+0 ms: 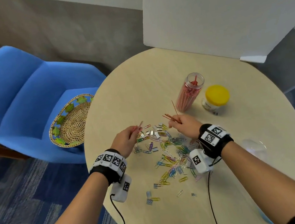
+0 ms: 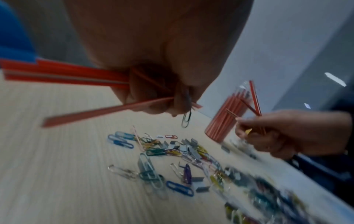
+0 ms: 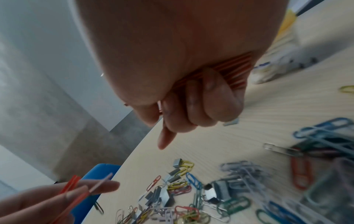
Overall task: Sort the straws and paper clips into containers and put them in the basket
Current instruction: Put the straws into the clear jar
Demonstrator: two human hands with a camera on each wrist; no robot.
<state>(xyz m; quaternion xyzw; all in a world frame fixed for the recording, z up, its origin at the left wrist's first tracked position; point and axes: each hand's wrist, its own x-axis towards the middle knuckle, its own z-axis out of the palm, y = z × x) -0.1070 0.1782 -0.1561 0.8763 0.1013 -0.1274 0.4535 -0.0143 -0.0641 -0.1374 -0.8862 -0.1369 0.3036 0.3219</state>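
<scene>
Clear plastic jar [image 1: 189,91] mostly filled with red straws, left hand [image 1: 126,140] and right hand [image 1: 185,125] each gripping more; coloured paper clips [image 1: 169,157] unsorted, woven basket [image 1: 69,121] holds no container

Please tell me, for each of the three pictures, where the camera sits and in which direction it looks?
Head: above the round table, looking down; both forearms, left hand, right hand.
Left wrist: under the left hand, looking along it at its red straws.
Right wrist: under the right hand, looking toward the table edge.
Shared: all three show the paper clips; each wrist view shows the other hand.
</scene>
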